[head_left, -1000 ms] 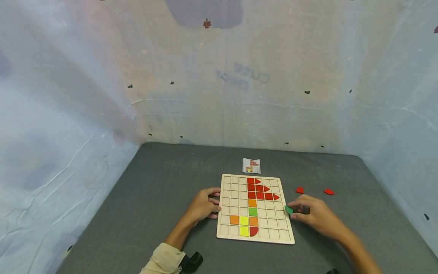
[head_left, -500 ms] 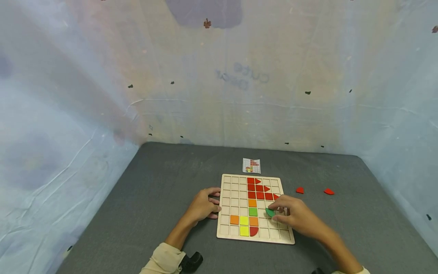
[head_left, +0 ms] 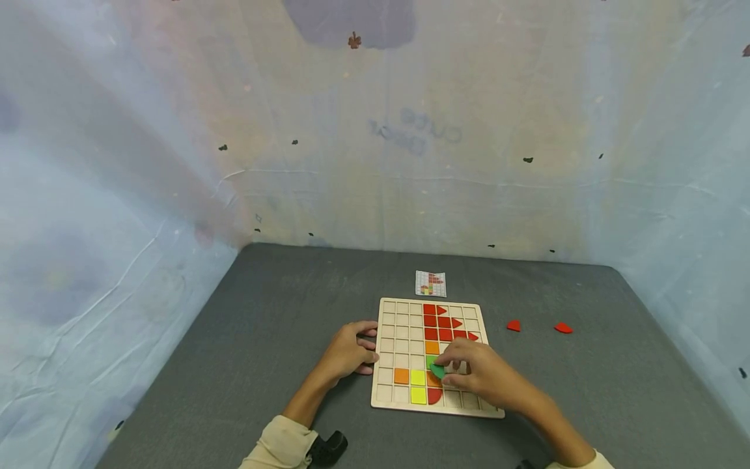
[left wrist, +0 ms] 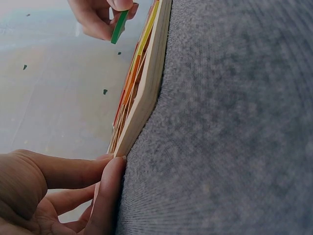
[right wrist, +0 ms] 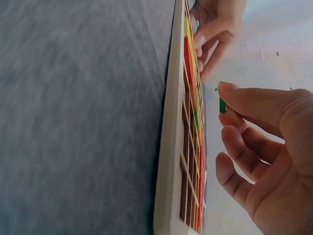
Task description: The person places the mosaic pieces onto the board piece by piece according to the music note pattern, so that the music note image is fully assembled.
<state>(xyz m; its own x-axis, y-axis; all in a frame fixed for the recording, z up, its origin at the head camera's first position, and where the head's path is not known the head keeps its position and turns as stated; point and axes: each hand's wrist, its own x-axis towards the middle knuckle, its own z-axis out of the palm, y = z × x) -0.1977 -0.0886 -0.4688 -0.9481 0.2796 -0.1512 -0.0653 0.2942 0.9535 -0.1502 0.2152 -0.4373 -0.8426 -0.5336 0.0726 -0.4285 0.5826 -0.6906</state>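
Observation:
My right hand (head_left: 477, 374) pinches a rounded green wooden piece (head_left: 437, 370) between thumb and fingertips. It is held above the gridded wooden board (head_left: 404, 326), over the orange square (head_left: 433, 381), which it partly covers. In the right wrist view the green piece (right wrist: 222, 104) appears edge-on, apart from the board. My left hand (head_left: 346, 352) rests its thumb and fingertips against the board's left edge. Set in the grid are red squares (head_left: 430, 334) with pointed ends, orange, yellow (head_left: 418, 378) and green squares, and a red quarter circle (head_left: 434, 396).
Behind the board lies a small printed card (head_left: 430, 284) with a coloured grid pattern. Two loose red pieces, one nearer the board (head_left: 513, 326) and a farther red piece (head_left: 564, 327), lie to the right on the grey table (head_left: 305, 293). Pale sheeting surrounds the table.
My right hand has carried the green piece leftward from the board's right edge to above the lower middle squares. The left hand and the board have stayed put.

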